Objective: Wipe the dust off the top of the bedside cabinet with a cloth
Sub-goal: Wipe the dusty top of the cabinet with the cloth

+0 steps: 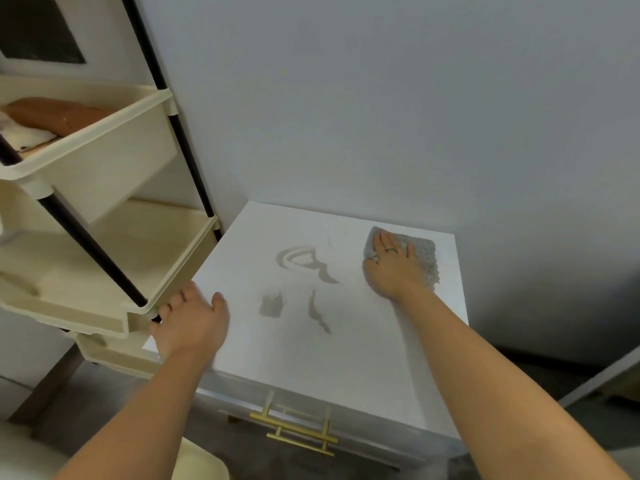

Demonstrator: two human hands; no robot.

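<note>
The white bedside cabinet (363, 341) stands against the wall, and its flat top fills the middle of the view. Grey dust streaks (304, 268) mark the centre of the top. A grey fluffy cloth (424, 258) lies flat at the back right corner. My right hand (391, 268) presses down on the cloth with fingers spread, two rings showing. My left hand (190, 323) rests on the cabinet's left front edge, fingers apart, holding nothing.
A cream tiered shelf rack (104, 209) with black poles stands close on the left, its lower tray nearly touching the cabinet's side. Gold drawer handles (298, 431) stick out at the front. A grey wall (381, 116) runs behind.
</note>
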